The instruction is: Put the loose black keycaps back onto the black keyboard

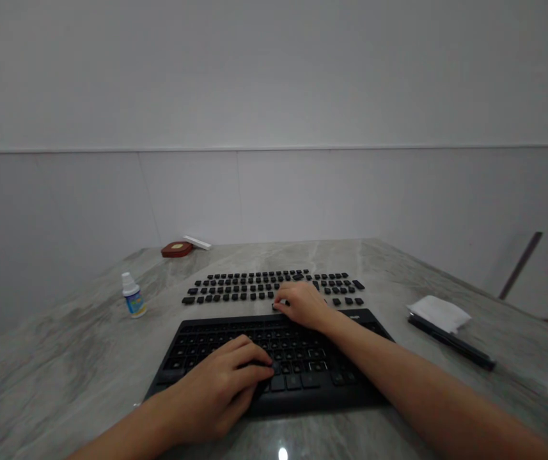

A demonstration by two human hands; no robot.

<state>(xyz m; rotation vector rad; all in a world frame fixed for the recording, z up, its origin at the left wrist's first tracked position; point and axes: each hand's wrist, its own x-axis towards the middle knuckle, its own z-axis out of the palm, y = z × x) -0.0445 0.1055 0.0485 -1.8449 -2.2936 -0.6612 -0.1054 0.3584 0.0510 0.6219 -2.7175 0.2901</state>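
A person's left hand (238, 378) curls loosely over a black keyboard (321, 401) on the tabletop (62, 364); its grip is unclear. Beyond, the right hand (302, 303) nearly pinches, hold uncertain, beside rows of loose keycaps (188, 300), which a careless brush could scatter out of order.

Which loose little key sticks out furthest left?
The wide black key at the group's lower left corner; the shorter key just behind it starts further right.
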